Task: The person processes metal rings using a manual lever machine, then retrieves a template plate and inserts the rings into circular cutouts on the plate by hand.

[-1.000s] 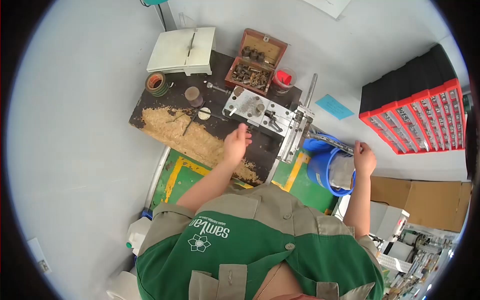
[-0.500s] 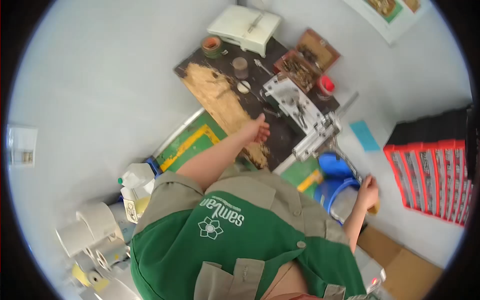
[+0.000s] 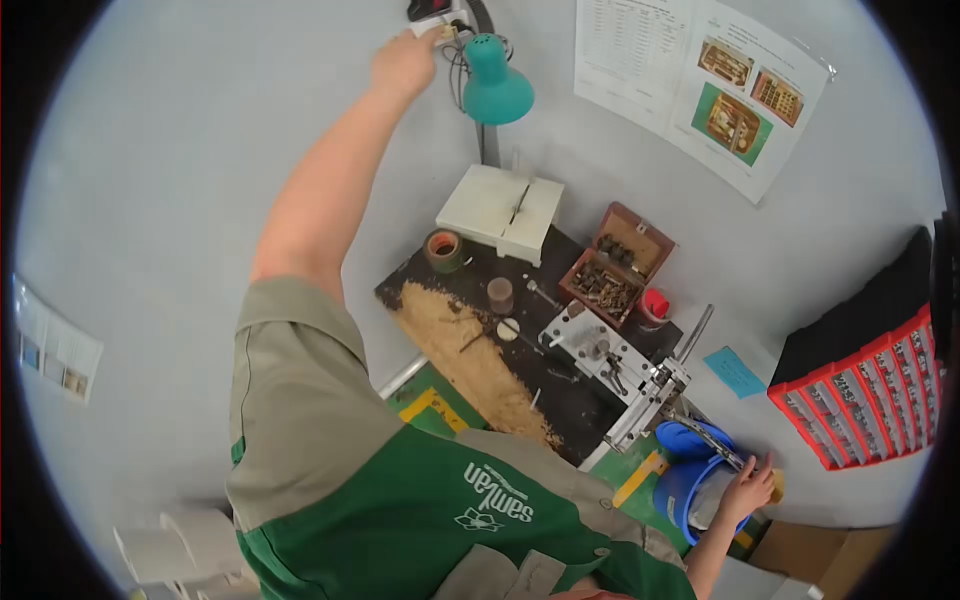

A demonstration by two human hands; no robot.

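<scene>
My left hand point(image 3: 405, 65) is raised high on the wall, its fingers closed at a white power socket point(image 3: 432, 28) with plugs and dark cables. What the fingertips hold or press is too small to make out. A teal desk lamp point(image 3: 498, 92) hangs just right of it. At lower right, my right hand point(image 3: 748, 490) is closed around the end of a long metal lever point(image 3: 712, 436). The lever runs from a metal hand press point(image 3: 648, 405) at the table's corner. Attached to the press is a flat metal plate point(image 3: 600, 350) with small fittings.
On the dark, worn table point(image 3: 470, 285) stand a cream box point(image 3: 500, 212), a tape roll point(image 3: 443, 250), a wooden box of small metal parts point(image 3: 605, 290) and a red-lidded jar point(image 3: 654, 306). A blue bucket point(image 3: 678, 490) sits below the lever. Red drawer racks point(image 3: 860, 390) stand right.
My left hand has gone from over the table up to the wall socket. The view has tilted upward, bringing the lamp and socket into sight. My right hand stays at the lever.
</scene>
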